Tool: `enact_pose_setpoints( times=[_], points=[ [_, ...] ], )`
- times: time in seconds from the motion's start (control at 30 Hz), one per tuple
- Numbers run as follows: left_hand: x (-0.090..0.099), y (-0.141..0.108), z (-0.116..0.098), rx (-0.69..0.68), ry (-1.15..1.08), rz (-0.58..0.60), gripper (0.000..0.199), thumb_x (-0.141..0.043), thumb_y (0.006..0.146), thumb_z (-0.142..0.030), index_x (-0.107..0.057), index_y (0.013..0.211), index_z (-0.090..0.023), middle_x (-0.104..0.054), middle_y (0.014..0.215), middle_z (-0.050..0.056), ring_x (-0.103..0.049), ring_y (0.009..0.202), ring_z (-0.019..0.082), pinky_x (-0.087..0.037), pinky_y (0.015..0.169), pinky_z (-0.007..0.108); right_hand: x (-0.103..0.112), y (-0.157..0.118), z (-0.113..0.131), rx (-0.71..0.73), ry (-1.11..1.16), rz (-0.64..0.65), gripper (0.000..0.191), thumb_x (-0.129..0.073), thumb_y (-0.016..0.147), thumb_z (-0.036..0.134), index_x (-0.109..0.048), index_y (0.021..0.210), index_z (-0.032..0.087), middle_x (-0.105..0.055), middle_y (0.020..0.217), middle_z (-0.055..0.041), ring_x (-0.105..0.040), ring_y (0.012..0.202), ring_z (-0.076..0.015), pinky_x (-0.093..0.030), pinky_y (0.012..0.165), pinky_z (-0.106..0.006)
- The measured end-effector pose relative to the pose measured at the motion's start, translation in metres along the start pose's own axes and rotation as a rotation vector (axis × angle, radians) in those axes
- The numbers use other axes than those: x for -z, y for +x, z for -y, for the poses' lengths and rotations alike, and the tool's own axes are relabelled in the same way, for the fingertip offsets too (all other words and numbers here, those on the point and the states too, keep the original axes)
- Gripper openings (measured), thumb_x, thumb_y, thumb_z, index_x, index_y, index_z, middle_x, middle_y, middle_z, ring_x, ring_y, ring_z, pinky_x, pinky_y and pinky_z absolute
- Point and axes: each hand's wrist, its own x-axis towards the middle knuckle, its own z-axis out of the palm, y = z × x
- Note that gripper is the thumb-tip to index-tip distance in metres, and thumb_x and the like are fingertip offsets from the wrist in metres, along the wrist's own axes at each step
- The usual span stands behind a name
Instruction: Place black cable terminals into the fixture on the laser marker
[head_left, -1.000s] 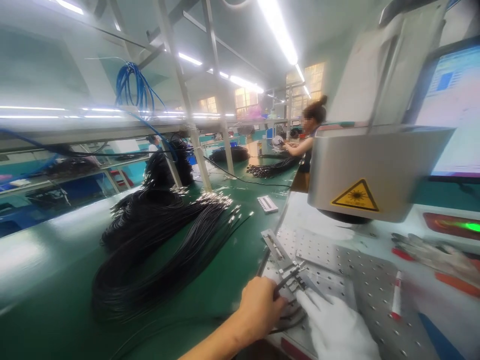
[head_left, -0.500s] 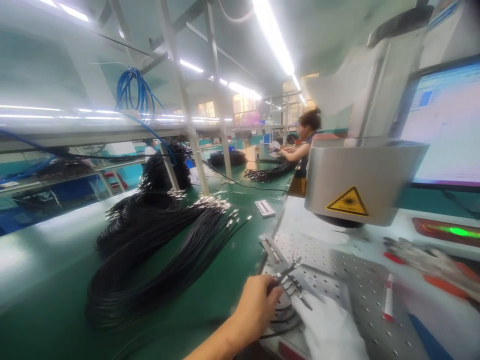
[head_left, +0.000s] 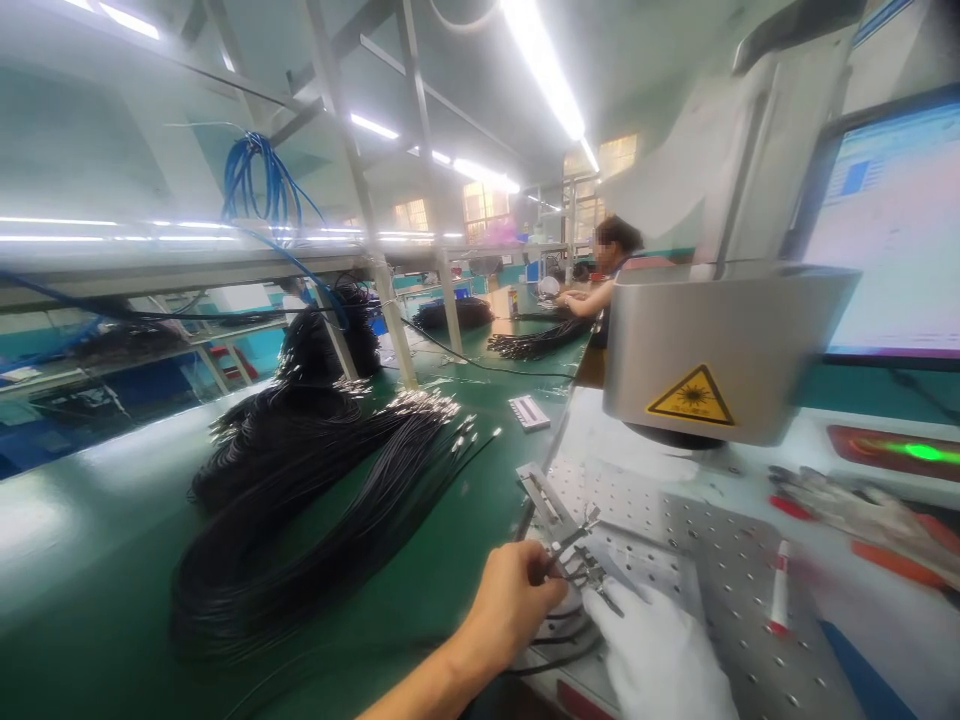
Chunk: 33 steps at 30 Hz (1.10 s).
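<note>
My bare left hand [head_left: 517,592] is closed on black cables [head_left: 559,560], whose metal ends point up and right, over the front left of the perforated plate [head_left: 720,560]. Close on its right, my right hand [head_left: 660,650], in a white glove, reaches to a small metal fixture [head_left: 592,568] with its fingertips; whether it grips anything is hidden. More cable loops hang below, between the hands. A flat metal bar [head_left: 541,495] lies just beyond the left hand.
Bundled black cables [head_left: 300,540] cover much of the green table [head_left: 97,600]. A laser head [head_left: 720,350] overhangs the plate. A marker [head_left: 781,590] and gloves [head_left: 862,525] lie right. A person [head_left: 615,250] sits farther back.
My left hand has shifted very slightly, with the cables still in it. My right hand has stayed almost in place. The whole view has moved a little.
</note>
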Motion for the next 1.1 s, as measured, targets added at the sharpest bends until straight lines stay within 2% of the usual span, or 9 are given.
enact_pose_setpoints(
  times=[0.1,0.17,0.33,0.53,0.67,0.83,0.93,1.03,1.1],
  points=[
    [-0.006,0.000,0.000,0.008,0.164,-0.039,0.007,-0.056,0.067,-0.023,-0.056,0.061,-0.019,-0.046,0.056,-0.005,-0.038,0.057,0.010,-0.027,0.056,0.024,0.005,-0.001,0.002,0.005,-0.045,-0.017,0.050,-0.048,0.077,0.007,-0.066,0.117,0.030,-0.061,0.123,-0.0041,-0.056,0.103,-0.0312,-0.051,0.087,-0.047],
    [-0.010,0.000,-0.002,0.004,0.300,-0.062,0.007,-0.054,0.068,-0.021,-0.059,0.063,-0.019,-0.053,0.059,-0.004,-0.043,0.059,0.011,-0.028,0.058,0.025,0.009,-0.002,0.004,0.022,-0.068,-0.026,0.048,-0.048,0.076,0.006,-0.067,0.114,0.028,-0.062,0.121,-0.0049,-0.056,0.102,-0.0320,-0.052,0.084,-0.047],
    [-0.013,-0.001,-0.012,0.027,0.543,-0.029,0.017,-0.051,0.072,-0.025,-0.067,0.075,-0.021,-0.073,0.081,0.006,-0.063,0.076,0.020,-0.031,0.062,0.029,0.007,-0.003,0.004,0.071,-0.120,-0.097,0.053,-0.047,0.074,0.004,-0.066,0.117,0.026,-0.063,0.118,-0.0071,-0.059,0.095,-0.0303,-0.054,0.080,-0.045],
    [-0.012,-0.002,-0.016,0.023,0.585,0.005,0.023,-0.048,0.074,-0.025,-0.070,0.081,-0.021,-0.074,0.088,0.010,-0.067,0.084,0.024,-0.033,0.063,0.030,-0.015,-0.001,-0.011,0.156,-0.143,-0.126,0.055,-0.049,0.071,0.010,-0.066,0.119,0.029,-0.061,0.124,-0.0054,-0.060,0.094,-0.0299,-0.054,0.070,-0.039],
    [-0.013,0.001,-0.012,0.037,0.554,-0.002,0.021,-0.050,0.072,-0.023,-0.069,0.080,-0.021,-0.074,0.086,0.008,-0.066,0.080,0.022,-0.030,0.059,0.029,-0.010,-0.001,-0.012,0.160,-0.138,-0.178,0.055,-0.045,0.073,0.010,-0.065,0.122,0.029,-0.062,0.124,-0.0018,-0.059,0.098,-0.0277,-0.053,0.072,-0.036],
    [-0.017,0.005,-0.005,0.041,0.506,0.010,0.018,-0.051,0.067,-0.020,-0.067,0.073,-0.021,-0.071,0.075,0.005,-0.061,0.070,0.018,-0.028,0.057,0.028,0.004,0.004,-0.001,0.101,-0.181,-0.102,0.058,-0.045,0.075,0.004,-0.065,0.122,0.030,-0.065,0.116,-0.0024,-0.060,0.087,-0.0270,-0.052,0.075,-0.040],
    [-0.016,0.007,-0.002,0.045,0.465,0.013,0.013,-0.053,0.065,-0.019,-0.066,0.070,-0.021,-0.064,0.068,0.002,-0.053,0.064,0.015,-0.027,0.057,0.027,0.005,0.007,0.001,0.105,-0.211,-0.131,0.052,-0.043,0.081,0.002,-0.068,0.118,0.031,-0.065,0.114,-0.0038,-0.060,0.087,-0.0266,-0.049,0.077,-0.040],
    [-0.010,0.008,-0.001,-0.003,0.348,0.038,0.006,-0.058,0.065,-0.020,-0.058,0.059,-0.018,-0.046,0.055,-0.004,-0.042,0.059,0.011,-0.026,0.055,0.025,0.003,0.008,0.002,0.104,-0.243,-0.160,0.052,-0.040,0.083,0.001,-0.070,0.112,0.032,-0.067,0.110,-0.0029,-0.060,0.080,-0.0228,-0.048,0.071,-0.036],
    [-0.005,0.008,-0.001,-0.063,0.252,0.024,0.020,-0.056,0.071,-0.023,-0.050,0.053,-0.017,-0.033,0.052,-0.006,-0.035,0.057,0.009,-0.024,0.055,0.024,0.001,0.009,0.002,0.109,-0.273,-0.151,0.054,-0.042,0.080,0.000,-0.070,0.112,0.032,-0.067,0.112,-0.0018,-0.060,0.077,-0.0223,-0.048,0.067,-0.035]
  ],
)
